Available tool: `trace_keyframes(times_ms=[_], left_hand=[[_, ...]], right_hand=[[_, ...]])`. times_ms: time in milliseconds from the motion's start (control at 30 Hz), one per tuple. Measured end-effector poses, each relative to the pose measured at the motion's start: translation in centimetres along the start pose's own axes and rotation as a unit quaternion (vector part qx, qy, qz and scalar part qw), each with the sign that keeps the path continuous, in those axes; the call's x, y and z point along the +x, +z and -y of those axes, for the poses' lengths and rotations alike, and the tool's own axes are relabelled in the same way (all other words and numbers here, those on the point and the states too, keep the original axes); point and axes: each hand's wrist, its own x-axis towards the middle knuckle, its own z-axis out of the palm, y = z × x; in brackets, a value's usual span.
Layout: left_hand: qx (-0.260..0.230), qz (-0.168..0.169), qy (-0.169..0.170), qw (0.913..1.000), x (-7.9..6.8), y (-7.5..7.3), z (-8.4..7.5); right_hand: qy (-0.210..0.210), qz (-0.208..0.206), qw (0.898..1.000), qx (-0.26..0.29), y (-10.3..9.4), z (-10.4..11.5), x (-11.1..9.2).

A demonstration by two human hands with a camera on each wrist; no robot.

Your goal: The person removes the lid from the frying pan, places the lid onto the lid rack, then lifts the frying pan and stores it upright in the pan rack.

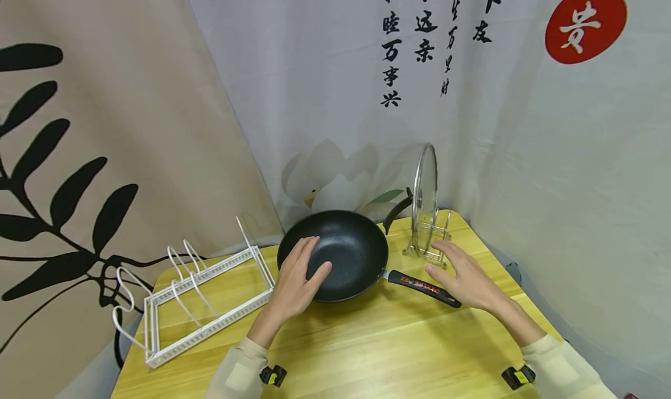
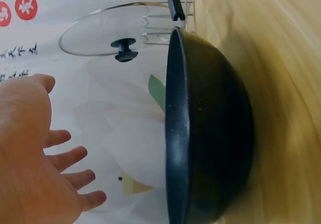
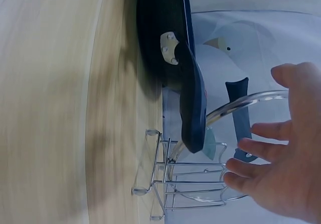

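A black wok [image 1: 348,253] sits on the wooden table, its black handle [image 1: 424,289] pointing right. My left hand [image 1: 297,279] hovers over the wok's near left side, fingers spread; in the left wrist view a gap shows between hand and rim. Past the end of the wok handle, my right hand [image 1: 466,278] hangs above the table with fingers apart, holding nothing. Behind it, a glass lid [image 1: 417,180] with a black knob [image 2: 124,49] stands upright in a small wire rack [image 3: 195,182]. The right fingertips overlap this rack in the right wrist view.
A white rack [image 1: 209,332] with several upright wire loops lies left of the wok. Bare wooden tabletop [image 1: 398,352] extends in front. A printed curtain [image 1: 335,67] hangs right behind the table, and pale cloth [image 1: 592,212] borders its right edge.
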Motion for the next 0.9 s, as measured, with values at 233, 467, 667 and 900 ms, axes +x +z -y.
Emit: trace_keyframes(times_ms=[233, 467, 667, 900], left_hand=[[0.03, -0.008, -0.022, 0.9993, -2.1, -0.4, 0.6], [0.04, 0.0, -0.057, 0.9976, -3.8, 0.2, 1.6], [0.065, 0.004, -0.082, 0.9945, -5.0, 1.4, 2.5], [0.1, -0.007, -0.106, 0.9893, -5.7, 2.4, 3.0]], right_hand=[[-0.016, 0.023, 0.999, -0.018, 0.5, 0.3, -0.4], [-0.029, 0.05, 0.998, -0.026, 1.4, 0.1, -0.2], [-0.024, 0.081, 0.996, -0.026, 1.7, -0.2, 0.3], [-0.028, 0.133, 0.991, -0.003, 2.2, -1.0, 1.4]])
